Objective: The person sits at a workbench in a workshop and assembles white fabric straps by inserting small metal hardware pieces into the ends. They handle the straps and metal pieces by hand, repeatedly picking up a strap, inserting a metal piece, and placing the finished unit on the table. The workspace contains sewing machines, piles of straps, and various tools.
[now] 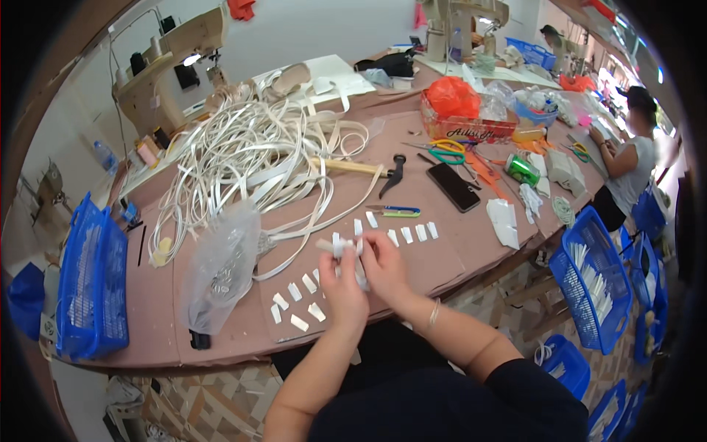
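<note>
Close together over the table's near edge, my left hand and my right hand pinch a small white strip between their fingertips. The fingers cover part of it, so its full shape is hidden. Several short white pieces lie in loose rows around my hands, one of them a white piece by my left wrist and another a white piece right of my right hand. Just beyond my hands rests a pair of thread snips with a yellow-green and blue handle.
A large tangle of white straps covers the left back, beside a clear plastic bag of small metal parts. A hammer, a black phone and a green can lie farther off. Blue baskets flank the table; a person sits right.
</note>
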`<state>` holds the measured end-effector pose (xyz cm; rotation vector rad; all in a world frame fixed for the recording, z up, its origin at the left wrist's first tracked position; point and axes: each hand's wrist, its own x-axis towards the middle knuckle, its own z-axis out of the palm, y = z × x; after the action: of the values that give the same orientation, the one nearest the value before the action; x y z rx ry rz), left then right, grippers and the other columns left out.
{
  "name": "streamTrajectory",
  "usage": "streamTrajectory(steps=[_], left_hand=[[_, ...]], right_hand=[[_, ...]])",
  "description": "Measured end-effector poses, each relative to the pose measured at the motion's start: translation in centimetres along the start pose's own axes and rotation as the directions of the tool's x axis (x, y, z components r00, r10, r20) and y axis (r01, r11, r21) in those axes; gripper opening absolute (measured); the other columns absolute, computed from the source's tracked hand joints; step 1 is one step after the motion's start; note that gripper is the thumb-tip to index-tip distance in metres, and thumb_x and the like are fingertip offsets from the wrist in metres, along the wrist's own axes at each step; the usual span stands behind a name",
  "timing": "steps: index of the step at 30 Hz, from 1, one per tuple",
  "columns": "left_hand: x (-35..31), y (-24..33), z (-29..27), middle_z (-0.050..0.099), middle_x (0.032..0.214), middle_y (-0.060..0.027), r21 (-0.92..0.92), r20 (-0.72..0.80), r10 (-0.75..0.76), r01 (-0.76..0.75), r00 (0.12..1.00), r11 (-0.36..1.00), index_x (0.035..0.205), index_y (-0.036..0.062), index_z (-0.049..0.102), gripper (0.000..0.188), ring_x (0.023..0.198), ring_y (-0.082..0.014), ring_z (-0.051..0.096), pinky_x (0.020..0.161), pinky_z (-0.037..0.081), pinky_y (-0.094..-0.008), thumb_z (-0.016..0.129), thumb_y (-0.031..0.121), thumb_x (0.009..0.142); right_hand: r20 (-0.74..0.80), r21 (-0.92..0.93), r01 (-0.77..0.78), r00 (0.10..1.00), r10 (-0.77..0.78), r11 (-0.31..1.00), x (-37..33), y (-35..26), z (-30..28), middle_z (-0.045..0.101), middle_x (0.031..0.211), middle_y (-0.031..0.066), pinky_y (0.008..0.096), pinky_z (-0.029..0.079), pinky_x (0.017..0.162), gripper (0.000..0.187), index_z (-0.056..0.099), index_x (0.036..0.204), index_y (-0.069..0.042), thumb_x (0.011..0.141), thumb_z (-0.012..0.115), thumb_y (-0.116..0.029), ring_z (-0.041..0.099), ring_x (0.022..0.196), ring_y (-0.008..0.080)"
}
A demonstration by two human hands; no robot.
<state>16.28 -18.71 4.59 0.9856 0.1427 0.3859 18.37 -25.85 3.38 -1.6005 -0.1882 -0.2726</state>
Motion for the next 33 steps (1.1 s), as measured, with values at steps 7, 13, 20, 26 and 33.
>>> streamTrajectory(steps=[7,13,20,26,33], left_hand=[[2.1,1.8,-4.8,0.049,0.071,-0.0010,-0.033,0.057,-0.209,0.211,0.976,0.977,0.091,0.0060,0.047,0.014,0.058,-0.0067,0.049,0.050,0.041,-0.0176,0.056,0.013,0.083],[1.7,1.8,-6.0,0.051,0.072,-0.0016,-0.044,0.028,-0.242,0.243,0.970,0.969,0.089,0.0065,0.048,0.012,0.060,-0.0069,0.050,0.051,0.042,-0.0189,0.056,0.011,0.082],[0.6,2.6,-4.8,0.053,0.079,-0.0046,-0.275,0.109,-0.379,0.394,0.919,0.877,0.090,0.0066,0.047,0.009,0.065,-0.0115,0.052,0.055,0.045,-0.0247,0.052,0.008,0.083],[-1.2,-0.2,-1.1,0.053,0.093,-0.0101,0.529,0.370,0.201,-0.383,0.907,0.757,0.098,0.0023,0.048,0.026,0.082,-0.0211,0.052,0.075,0.042,-0.0331,0.054,0.003,0.073],[-2.8,0.7,2.8,0.044,0.115,-0.0170,0.385,0.688,0.431,-0.798,0.583,0.464,0.107,0.0003,0.046,0.043,0.116,-0.0398,0.034,0.097,0.024,-0.0489,0.059,0.005,0.066]], right_hand=[[0.101,-0.115,0.090,0.992,-0.079,0.989,0.9,2.5,-2.1,0.054,0.071,0.0080,0.0246,0.040,0.052,0.013,0.059,0.077,0.000,0.075,0.046,0.002,0.051,0.058,0.0127],[0.304,-0.399,0.474,0.876,-0.375,0.785,0.1,2.0,-2.7,0.055,0.073,0.0087,0.0273,0.042,0.056,0.009,0.060,0.080,-0.001,0.072,0.055,0.000,0.051,0.062,0.0197],[0.203,-0.072,0.106,0.975,-0.089,0.992,-0.3,0.8,-3.1,0.057,0.085,0.0068,0.0320,0.042,0.076,0.017,0.058,0.093,-0.006,0.078,0.058,-0.013,0.052,0.083,0.0217],[0.210,0.819,-0.405,0.871,0.445,0.407,-3.0,-2.8,-0.2,0.048,0.109,0.0097,0.0353,0.041,0.086,0.047,0.048,0.109,-0.007,0.088,0.033,-0.047,0.049,0.097,0.0212],[0.420,0.901,-0.412,0.754,0.505,-0.134,-1.2,-0.2,-6.6,0.053,0.099,0.0119,0.0418,0.042,0.080,0.038,0.050,0.105,-0.009,0.090,0.034,-0.040,0.051,0.092,0.0272]])
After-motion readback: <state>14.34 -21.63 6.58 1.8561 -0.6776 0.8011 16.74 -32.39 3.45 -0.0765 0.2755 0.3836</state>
